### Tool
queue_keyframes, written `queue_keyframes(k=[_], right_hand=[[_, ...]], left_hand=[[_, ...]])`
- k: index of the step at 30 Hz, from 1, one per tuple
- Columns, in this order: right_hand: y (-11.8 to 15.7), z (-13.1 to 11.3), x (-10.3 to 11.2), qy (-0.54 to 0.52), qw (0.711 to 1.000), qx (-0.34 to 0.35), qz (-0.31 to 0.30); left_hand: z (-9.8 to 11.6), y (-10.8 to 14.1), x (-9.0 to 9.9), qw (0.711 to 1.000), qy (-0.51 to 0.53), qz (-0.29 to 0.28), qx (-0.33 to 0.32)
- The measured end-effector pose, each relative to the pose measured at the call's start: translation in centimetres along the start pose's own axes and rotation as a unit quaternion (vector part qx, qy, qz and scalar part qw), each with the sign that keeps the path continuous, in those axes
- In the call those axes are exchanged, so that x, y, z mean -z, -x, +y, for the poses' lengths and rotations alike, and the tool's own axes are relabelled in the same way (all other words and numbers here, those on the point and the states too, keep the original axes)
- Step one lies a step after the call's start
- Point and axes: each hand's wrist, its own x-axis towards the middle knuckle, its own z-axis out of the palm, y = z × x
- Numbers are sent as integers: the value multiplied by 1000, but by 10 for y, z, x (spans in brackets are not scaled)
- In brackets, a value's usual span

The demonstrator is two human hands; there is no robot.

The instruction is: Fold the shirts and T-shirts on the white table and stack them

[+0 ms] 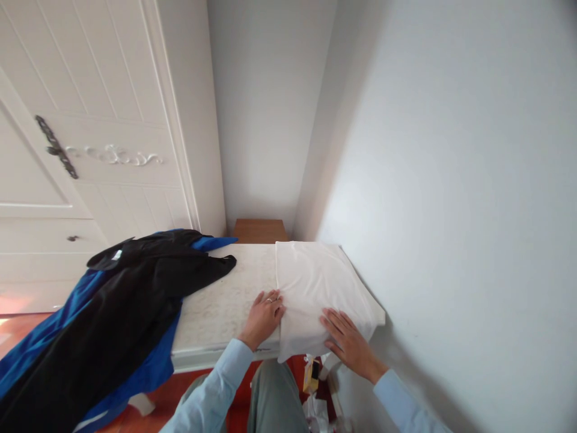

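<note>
A white cloth [315, 276] lies spread over the right end of a white table [225, 300], its near edge hanging a little over the front. My left hand [264, 316], with a ring on one finger, rests at the cloth's left edge, fingers lightly bent and touching both cloth and tabletop. On the cloth's right part, my right hand [349, 341] lies flat with its fingers stretched out. Faint creases run across the cloth. Neither hand grips anything that I can see.
Black clothing [135, 288] and blue clothing [157, 361] drape over the table's left end. A white wardrobe [112, 90] stands at the left, a grey-white wall [451, 180] at the right. Behind the table is a brown wooden piece [260, 230]. A yellow box [311, 376] and bags lie below.
</note>
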Motion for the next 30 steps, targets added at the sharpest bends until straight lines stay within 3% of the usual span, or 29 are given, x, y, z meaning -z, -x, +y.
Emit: queue_keyframes(k=[4,9,12,14,16,18,22,24,26,27,28,30], right_hand=[[12,11,-5,-8,998,-53,27],[25,15,-18,-61,988,-98,105],[33,5,-26,-133,968,-142,157],[40,-8,-32,-200,940,-193,198],[48,-22,-42,-277,890,-262,251],[55,-34,-55,-355,811,-345,312],[57,-43,-76,-495,583,-495,413],[51,-40,-77,-589,463,-522,408],[43,-34,-73,-687,370,-507,367],[40,-30,-70,-720,339,-496,347],[37,-25,-67,-737,326,-491,331],[37,-16,-61,-727,362,-488,322]], left_hand=[[-1,1,1,1000,26,-1,4],[-6,0,-4,999,49,4,-1],[-9,0,-8,998,55,16,-7],[-11,1,-9,998,57,21,-9],[-11,1,-8,998,58,19,-15],[-12,2,-8,998,59,14,-21],[-12,3,-8,998,55,11,-30],[-13,4,-8,998,49,8,-39],[-13,5,-7,998,43,5,-49],[-13,5,-7,998,41,4,-52],[-13,6,-6,998,40,2,-54],[-13,7,-5,997,43,1,-58]])
